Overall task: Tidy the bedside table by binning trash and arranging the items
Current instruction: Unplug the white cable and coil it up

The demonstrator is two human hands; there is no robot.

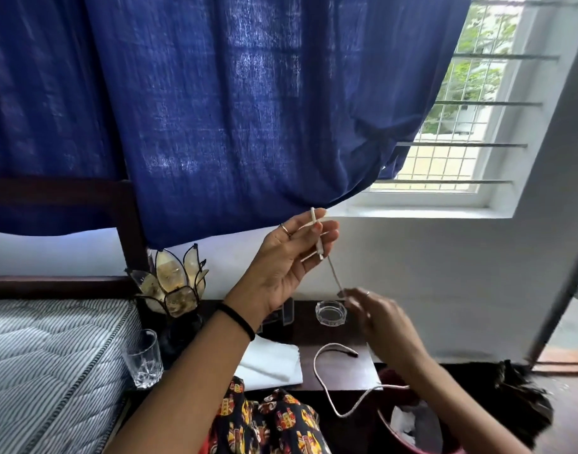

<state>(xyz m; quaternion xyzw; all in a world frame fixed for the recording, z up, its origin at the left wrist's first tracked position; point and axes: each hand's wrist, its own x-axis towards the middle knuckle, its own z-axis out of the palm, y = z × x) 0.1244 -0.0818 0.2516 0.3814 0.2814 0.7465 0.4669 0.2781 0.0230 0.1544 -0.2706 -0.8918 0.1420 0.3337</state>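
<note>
Bedside table (333, 335), dark wood, taken as the landmark; items listed from its left to its right.

Left of the table: a striped mattress (45, 355). At the table's left edge stand one clear drinking glass (142, 357), holding nothing visible, and one petal-shaped glass lamp (171, 283) just behind it.

Above the table's left half: the left hand (287, 267), raised, with a black band on the wrist. Thumb and fingers are pinched together on one white plug-like end of the cable (333, 375); the other fingers are spread.

On the table's front, under the left forearm: one folded white cloth (274, 363). Behind it lies a dark object, mostly hidden by the wrist.

The cable is one thin, white, braided cord. From the raised end it runs down and rightward to the right hand (379, 317), which is blurred above the table's right half; its fingertips appear closed on the cord. A further length loops on the tabletop, showing one dark-tipped end, and trails over the front edge.

On the table's rear right: one clear glass ashtray (331, 312), apparently empty.

Below the table's right corner: one reddish bin (392, 430) containing crumpled white paper.
</note>
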